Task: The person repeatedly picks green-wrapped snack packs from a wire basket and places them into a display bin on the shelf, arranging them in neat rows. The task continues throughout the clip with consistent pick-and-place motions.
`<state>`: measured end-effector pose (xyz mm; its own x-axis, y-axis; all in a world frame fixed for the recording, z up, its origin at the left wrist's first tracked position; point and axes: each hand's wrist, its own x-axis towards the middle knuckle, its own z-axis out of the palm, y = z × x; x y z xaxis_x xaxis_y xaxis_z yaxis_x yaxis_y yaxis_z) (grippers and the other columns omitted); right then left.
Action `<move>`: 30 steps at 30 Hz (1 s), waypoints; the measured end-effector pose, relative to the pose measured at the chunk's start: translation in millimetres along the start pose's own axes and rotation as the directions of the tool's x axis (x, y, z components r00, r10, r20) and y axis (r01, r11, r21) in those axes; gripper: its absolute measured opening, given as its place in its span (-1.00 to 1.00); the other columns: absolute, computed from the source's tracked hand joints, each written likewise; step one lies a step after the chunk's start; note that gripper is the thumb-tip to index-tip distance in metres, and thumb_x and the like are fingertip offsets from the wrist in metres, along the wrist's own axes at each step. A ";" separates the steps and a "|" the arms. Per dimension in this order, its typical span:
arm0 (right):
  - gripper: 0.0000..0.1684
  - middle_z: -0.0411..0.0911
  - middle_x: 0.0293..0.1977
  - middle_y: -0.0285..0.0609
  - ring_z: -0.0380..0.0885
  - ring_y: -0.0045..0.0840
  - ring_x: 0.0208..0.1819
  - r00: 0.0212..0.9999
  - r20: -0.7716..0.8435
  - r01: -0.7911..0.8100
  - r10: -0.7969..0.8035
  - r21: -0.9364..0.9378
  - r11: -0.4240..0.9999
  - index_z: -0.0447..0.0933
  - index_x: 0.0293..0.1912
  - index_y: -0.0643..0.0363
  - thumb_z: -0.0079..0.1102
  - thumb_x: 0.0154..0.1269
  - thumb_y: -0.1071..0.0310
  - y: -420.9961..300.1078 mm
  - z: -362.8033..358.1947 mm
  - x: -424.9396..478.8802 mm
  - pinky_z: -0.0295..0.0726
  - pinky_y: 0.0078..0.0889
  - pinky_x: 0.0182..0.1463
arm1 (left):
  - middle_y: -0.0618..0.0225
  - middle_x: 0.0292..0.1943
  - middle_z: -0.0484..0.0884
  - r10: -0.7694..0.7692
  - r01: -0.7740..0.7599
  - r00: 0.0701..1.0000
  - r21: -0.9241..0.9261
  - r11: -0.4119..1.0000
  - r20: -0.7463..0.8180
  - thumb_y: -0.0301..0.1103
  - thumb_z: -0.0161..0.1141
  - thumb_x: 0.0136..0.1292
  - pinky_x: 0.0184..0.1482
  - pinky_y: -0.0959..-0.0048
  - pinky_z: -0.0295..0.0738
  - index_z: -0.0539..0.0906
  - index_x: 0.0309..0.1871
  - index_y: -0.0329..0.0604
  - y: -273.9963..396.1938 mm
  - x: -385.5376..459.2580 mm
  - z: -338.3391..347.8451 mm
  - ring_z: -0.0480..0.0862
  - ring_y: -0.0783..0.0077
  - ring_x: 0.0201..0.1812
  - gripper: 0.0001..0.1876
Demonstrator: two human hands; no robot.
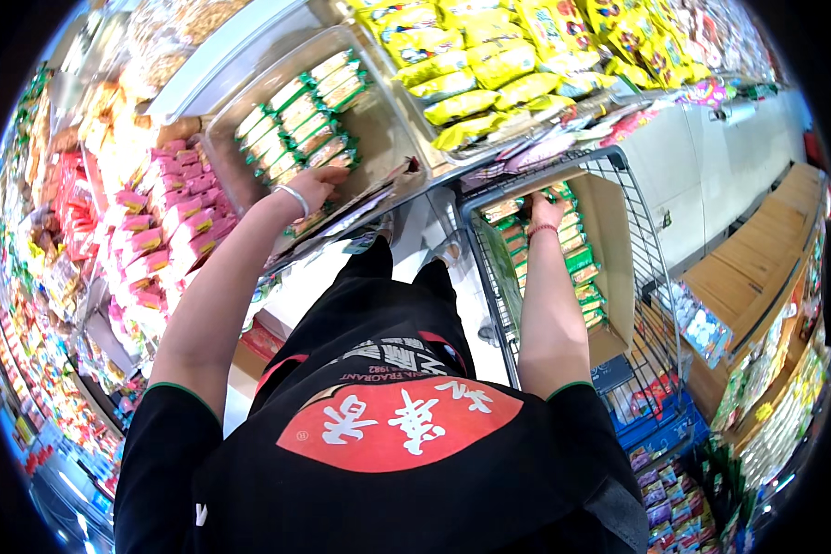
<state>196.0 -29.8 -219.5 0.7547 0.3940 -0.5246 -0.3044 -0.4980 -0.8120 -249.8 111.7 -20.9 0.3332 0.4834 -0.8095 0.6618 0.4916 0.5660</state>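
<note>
My left hand (314,188), with a pale bracelet at the wrist, reaches into a clear plastic display bin (386,142). It rests at the near end of rows of green-and-clear wrapped snack packets (308,116); whether its fingers hold one is hidden. My right hand (547,209), wearing a red beaded bracelet, is down inside an open cardboard box (613,256) in a wire shopping cart (647,228). Similar green-wrapped packets (580,260) fill much of that box. The right fingertips are among the packets at its far end, and their grip is not plain.
Yellow snack bags (498,69) are stacked right of the bin, pink packets (180,201) left of it. The cart's rim (467,208) stands close on my right. Farther right is a wooden shelf unit (755,256). An apron (401,422) bearing writing covers my front.
</note>
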 end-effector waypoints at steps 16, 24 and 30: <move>-0.28 0.53 -0.04 0.16 0.63 -0.17 -0.15 0.936 -0.349 -0.052 0.039 -0.028 0.998 0.23 0.21 0.44 0.27 0.09 0.43 -59.5 12.6 -49.6 0.70 -0.12 -0.26 | -0.04 0.24 0.51 0.042 -0.060 0.998 0.555 0.830 0.045 -0.31 0.24 0.15 0.29 0.29 0.38 0.19 0.49 -0.01 17.3 -19.0 6.9 0.52 0.03 0.24 -0.20; -0.59 0.56 -0.13 -0.15 0.58 -0.40 -0.14 0.917 0.098 0.325 -0.386 0.377 0.868 0.34 0.17 0.18 0.06 0.33 0.51 -219.3 -15.3 -196.0 0.60 -0.30 -0.12 | 0.04 0.14 0.61 0.122 -0.067 0.990 0.535 0.842 -0.069 -0.39 0.19 0.19 0.20 0.29 0.48 0.46 0.32 -0.17 16.4 -23.9 11.3 0.60 0.10 0.16 -0.44; -0.38 0.54 0.04 -0.13 0.55 -0.54 0.04 0.203 0.886 0.781 -0.416 0.110 0.615 0.29 0.26 0.19 0.29 0.25 0.52 -309.1 105.5 -305.9 0.57 -0.47 0.00 | 0.14 -0.07 0.71 -0.022 0.012 0.995 -0.106 0.994 -0.094 -0.66 0.03 0.25 -0.18 0.42 0.64 0.59 0.14 -0.33 -19.2 -7.4 -4.5 0.73 0.34 -0.20 -0.62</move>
<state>-2.0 85.1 164.9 -0.2354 0.9719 0.0048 0.3379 0.0864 -0.9372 -268.0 101.9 -25.1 0.2542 0.5381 -0.8037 0.5911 0.5712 0.5694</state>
